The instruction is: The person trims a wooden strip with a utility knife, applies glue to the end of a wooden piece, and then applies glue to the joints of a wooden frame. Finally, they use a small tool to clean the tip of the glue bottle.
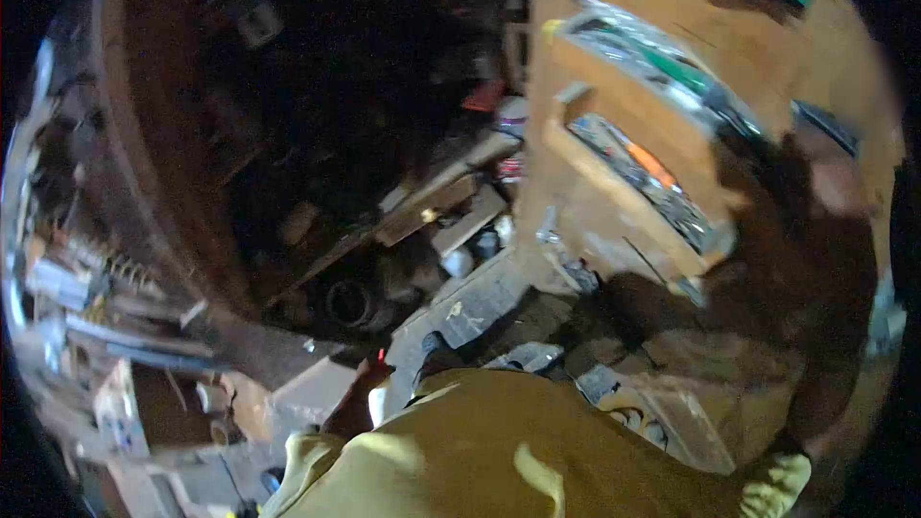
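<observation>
Wood, unpainted: wall-hung tool rack [624,206], two open troughs, fixed to a plywood panel [652,0] at upper right.

Contents: orange-handled tool [652,165] in the lower trough and green-handled tool [683,72] in the upper. The grey metal pieces with them are too blurred to name.

Right hand [833,177]: raised at the end of a dark, smeared arm, just beside the rack's right end and over the panel. Whether it is released, clenched or gripping something cannot be told (motion blur hides the fingers).

Left hand [353,408]: low, by the yellow garment [499,460], near a small white object [379,405]. Its grip cannot be told either.

Below: timber offcuts [432,211] heaped in shadow. Cluttered bench [106,288] at left.

Risk, as judged: the troughs look tightly packed and the light is poor. A quick reach could snag a neighbouring handle and tip tools onto the offcuts, or meet a sharp edge unseen.
</observation>
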`<state>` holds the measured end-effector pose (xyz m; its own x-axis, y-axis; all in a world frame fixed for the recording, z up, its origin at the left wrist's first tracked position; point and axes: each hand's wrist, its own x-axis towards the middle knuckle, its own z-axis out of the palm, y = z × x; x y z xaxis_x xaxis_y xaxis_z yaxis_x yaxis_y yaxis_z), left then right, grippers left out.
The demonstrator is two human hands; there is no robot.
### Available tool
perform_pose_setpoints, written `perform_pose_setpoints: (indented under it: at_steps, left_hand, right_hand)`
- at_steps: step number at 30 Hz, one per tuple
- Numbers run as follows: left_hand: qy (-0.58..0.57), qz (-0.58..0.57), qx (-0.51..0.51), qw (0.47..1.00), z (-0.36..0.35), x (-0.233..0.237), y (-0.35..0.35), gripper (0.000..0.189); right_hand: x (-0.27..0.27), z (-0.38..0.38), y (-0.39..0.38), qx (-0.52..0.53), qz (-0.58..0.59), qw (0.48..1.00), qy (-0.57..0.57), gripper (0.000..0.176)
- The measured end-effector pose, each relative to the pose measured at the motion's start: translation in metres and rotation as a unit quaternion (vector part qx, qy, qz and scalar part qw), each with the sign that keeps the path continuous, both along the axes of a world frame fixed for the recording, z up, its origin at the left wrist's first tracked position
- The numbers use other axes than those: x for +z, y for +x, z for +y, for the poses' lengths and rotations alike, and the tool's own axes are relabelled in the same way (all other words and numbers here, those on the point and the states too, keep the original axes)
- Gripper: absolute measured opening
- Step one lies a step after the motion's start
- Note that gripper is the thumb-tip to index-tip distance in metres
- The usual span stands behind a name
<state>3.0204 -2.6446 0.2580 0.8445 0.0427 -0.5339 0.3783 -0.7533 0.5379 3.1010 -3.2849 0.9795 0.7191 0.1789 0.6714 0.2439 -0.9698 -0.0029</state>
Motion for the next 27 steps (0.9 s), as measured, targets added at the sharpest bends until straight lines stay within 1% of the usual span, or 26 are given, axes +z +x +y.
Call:
perform_pose_setpoints:
  at_steps: [1, 2, 4, 5, 6, 7, 8, 9, 10, 12, 13, 14, 15, 17, 18, 19, 20, 21, 22, 23, 24, 25, 26, 27]
  left_hand:
    - [0.067, -0.124, 0.027, 0.99, -0.028, 0.047, -0.008, 0.046]
    - [0.076, 0.039, -0.036, 0.996, -0.015, 0.034, 0.003, 0.046]
    - [0.02, 0.008, 0.017, 1.0, -0.024, 0.05, -0.003, 0.046]
    - [0.02, 0.008, 0.035, 0.999, -0.028, 0.058, -0.001, 0.046]
    - [0.03, 0.006, -0.028, 0.999, -0.032, 0.067, 0.003, 0.048]
    - [0.039, 0.005, -0.094, 0.995, -0.037, 0.071, 0.004, 0.05]
    - [0.037, 0.005, -0.083, 0.996, -0.042, 0.065, 0.004, 0.05]
    - [0.055, 0.003, -0.042, 0.998, -0.049, 0.059, 0.006, 0.051]
    - [0.073, 0.001, -0.003, 0.997, -0.052, 0.054, 0.008, 0.052]
    - [0.064, 0.003, 0.006, 0.998, -0.058, 0.06, 0.011, 0.05]
    - [0.058, 0.004, 0.01, 0.998, -0.059, 0.061, 0.011, 0.049]
    - [0.056, 0.005, 0.011, 0.998, -0.059, 0.06, 0.011, 0.049]
    - [0.047, -0.006, 0.011, 0.999, -0.059, 0.06, 0.01, 0.05]
    - [0.037, -0.016, 0.01, 0.999, -0.06, 0.06, 0.009, 0.052]
    - [0.054, 0.013, 0.003, 0.998, -0.059, 0.06, 0.01, 0.052]
    - [0.072, 0.042, -0.004, 0.996, -0.059, 0.063, 0.01, 0.052]
    - [0.072, 0.044, -0.007, 0.996, -0.058, 0.065, 0.01, 0.052]
    - [0.075, 0.041, -0.04, 0.996, -0.055, 0.068, 0.009, 0.053]
    - [0.077, 0.037, -0.074, 0.994, -0.052, 0.07, 0.008, 0.053]
    - [0.077, 0.039, -0.076, 0.993, -0.042, 0.047, 0.005, 0.053]
    - [0.084, -0.018, -0.135, 0.987, -0.026, -0.002, 0.002, 0.052]
    - [0.09, -0.075, -0.194, 0.974, -0.024, -0.007, 0.001, 0.05]
    - [0.089, -0.073, -0.196, 0.974, -0.024, -0.013, -0.001, 0.05]
    - [0.074, -0.044, -0.127, 0.988, -0.024, -0.019, -0.003, 0.05]
  right_hand:
    - [0.01, 0.042, 0.004, -0.001, 0.011, 1.0, 0.02, 0.024]
    - [0.02, 0.091, 0.0, -0.006, 0.025, 0.999, 0.039, 0.024]
    - [0.041, 0.187, -0.023, -0.023, 0.053, 0.996, 0.07, 0.025]
    - [0.049, 0.219, -0.036, -0.036, 0.068, 0.993, 0.084, 0.025]
    - [0.056, 0.234, -0.041, -0.052, 0.085, 0.99, 0.097, 0.025]
    - [0.059, 0.215, -0.037, -0.071, 0.101, 0.986, 0.109, 0.026]
    - [0.043, 0.141, -0.048, -0.091, 0.117, 0.982, 0.12, 0.026]
    - [0.036, 0.097, -0.05, -0.114, 0.133, 0.976, 0.132, 0.026]
    - [0.03, 0.057, -0.05, -0.14, 0.148, 0.969, 0.143, 0.027]
    - [0.026, 0.004, -0.048, -0.196, 0.174, 0.951, 0.164, 0.027]
    - [0.028, 0.007, -0.047, -0.226, 0.187, 0.94, 0.175, 0.027]
    - [0.03, 0.014, -0.054, -0.118, 0.165, 0.979, 0.005, 0.016]
    - [0.032, 0.016, -0.056, -0.118, 0.166, 0.979, 0.004, 0.016]
    - [0.037, 0.017, -0.06, -0.109, 0.183, 0.976, -0.045, 0.015]
    - [0.041, 0.015, -0.061, -0.11, 0.184, 0.976, -0.045, 0.015]
    - [0.046, 0.009, -0.062, -0.114, 0.217, 0.968, -0.056, 0.014]
    - [0.051, 0.006, -0.064, -0.119, 0.249, 0.959, -0.066, 0.014]
    - [0.055, 0.004, -0.068, -0.121, 0.251, 0.958, -0.066, 0.014]
    - [0.058, 0.003, -0.072, -0.133, 0.242, 0.957, -0.094, 0.014]
    - [0.059, 0.002, -0.075, -0.143, 0.233, 0.954, -0.121, 0.014]
    - [0.059, 0.011, -0.079, -0.159, 0.223, 0.954, -0.121, 0.014]
    - [0.061, 0.011, -0.083, -0.162, 0.225, 0.953, -0.12, 0.014]
    - [0.065, 0.01, -0.087, -0.143, 0.225, 0.956, -0.119, 0.014]
    - [0.068, 0.009, -0.091, -0.123, 0.225, 0.959, -0.118, 0.015]
